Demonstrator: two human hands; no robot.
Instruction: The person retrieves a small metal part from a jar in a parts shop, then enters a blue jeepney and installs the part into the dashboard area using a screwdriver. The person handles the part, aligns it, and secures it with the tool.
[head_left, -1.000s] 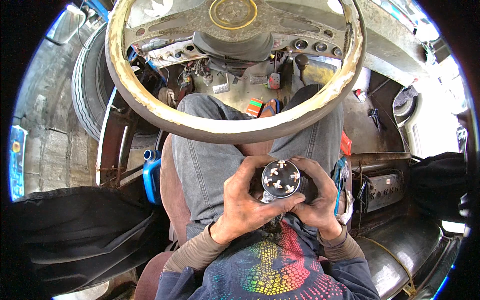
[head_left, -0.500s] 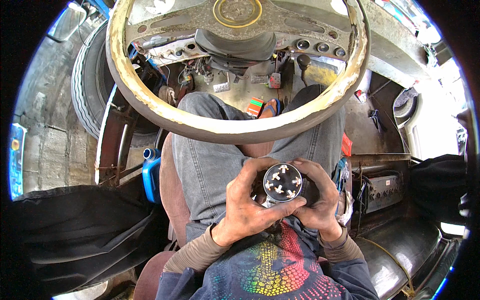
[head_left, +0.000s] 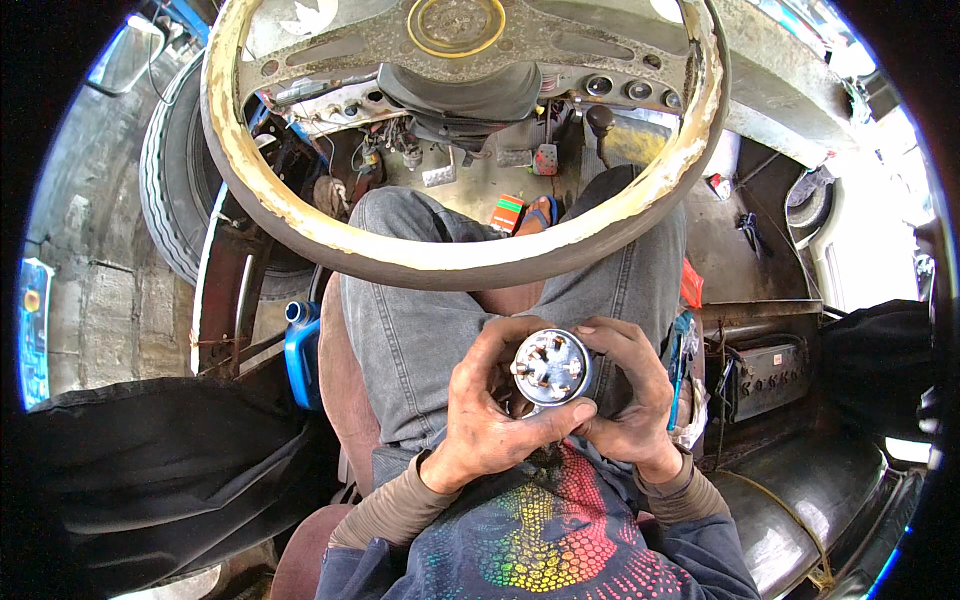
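Note:
A round electrical switch [head_left: 552,368] with a metal rim sits between my hands over my lap. Its face, set with several metal blade terminals, points up toward me and shines with reflected light. My left hand [head_left: 488,405] is curled around its left side, the thumb lying along the near edge. On the other side my right hand [head_left: 637,395] curves in, fingertips at the far right rim and thumb near the left thumb's tip. The underside of the switch is hidden.
A worn steering wheel [head_left: 450,268] spans the space ahead of my hands. Pedals [head_left: 544,160] and a red-and-green box [head_left: 507,212] lie beyond it. To the left stands a blue jug [head_left: 300,350]; to the right is a battery-like box [head_left: 768,378].
The switch has tilted in my hands, so its dark terminal face now catches bright light. It sits slightly further left in view, and the whole view has shifted a little.

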